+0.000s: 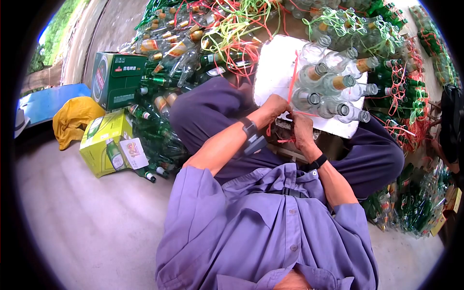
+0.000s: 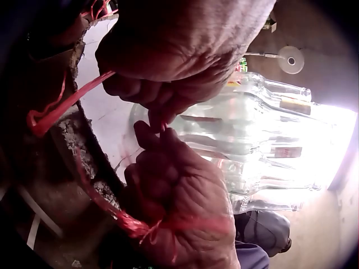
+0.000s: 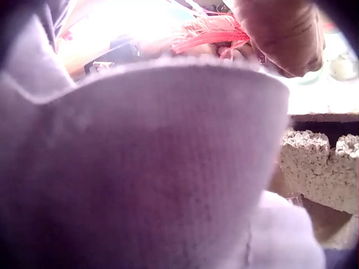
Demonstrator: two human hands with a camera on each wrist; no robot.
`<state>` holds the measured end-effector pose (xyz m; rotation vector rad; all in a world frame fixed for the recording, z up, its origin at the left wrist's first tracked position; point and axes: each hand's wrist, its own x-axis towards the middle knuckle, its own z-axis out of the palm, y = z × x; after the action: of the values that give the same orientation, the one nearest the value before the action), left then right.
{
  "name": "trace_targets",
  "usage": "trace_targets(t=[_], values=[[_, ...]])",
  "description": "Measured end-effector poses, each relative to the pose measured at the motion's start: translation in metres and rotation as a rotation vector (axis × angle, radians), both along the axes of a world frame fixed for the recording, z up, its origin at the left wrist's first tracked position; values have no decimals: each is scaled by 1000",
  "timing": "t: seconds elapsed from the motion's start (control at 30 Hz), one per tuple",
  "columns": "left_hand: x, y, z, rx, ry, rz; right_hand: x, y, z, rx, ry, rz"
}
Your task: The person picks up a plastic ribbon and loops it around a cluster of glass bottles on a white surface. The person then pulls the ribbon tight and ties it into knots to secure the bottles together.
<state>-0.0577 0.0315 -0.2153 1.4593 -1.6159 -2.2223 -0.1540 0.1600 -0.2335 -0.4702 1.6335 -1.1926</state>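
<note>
Several clear glass bottles (image 1: 333, 82) stand grouped on a white board (image 1: 270, 63) between the person's knees. Red plastic twine (image 1: 292, 79) runs along the near side of this group. My left hand (image 1: 275, 105) grips a strand at the board's near edge, and a loop of twine (image 2: 84, 95) trails from that fist in the left wrist view. Close beside it, my right hand (image 1: 303, 131) holds twine too, fingertips meeting the left's at a short strand. A pale fabric (image 3: 151, 157) covers most of the right wrist view.
Green and clear bottles (image 1: 179, 55) lie heaped ahead and to the left, with tangled green and red twine (image 1: 241, 24). Tied bottle bundles (image 1: 401, 92) stand on the right. A dark green carton (image 1: 118, 79), a yellow-green carton (image 1: 104, 142) and a yellow cloth (image 1: 77, 118) are at the left.
</note>
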Motion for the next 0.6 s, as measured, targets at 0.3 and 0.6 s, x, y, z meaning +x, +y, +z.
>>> trace_targets(t=[0.3,0.6], values=[[-4,-13,3,388,-96,177,4,-12,14,210,-389,-56],[-1,-9,-9,140,39,118,11,-9,18,259,-216,85]])
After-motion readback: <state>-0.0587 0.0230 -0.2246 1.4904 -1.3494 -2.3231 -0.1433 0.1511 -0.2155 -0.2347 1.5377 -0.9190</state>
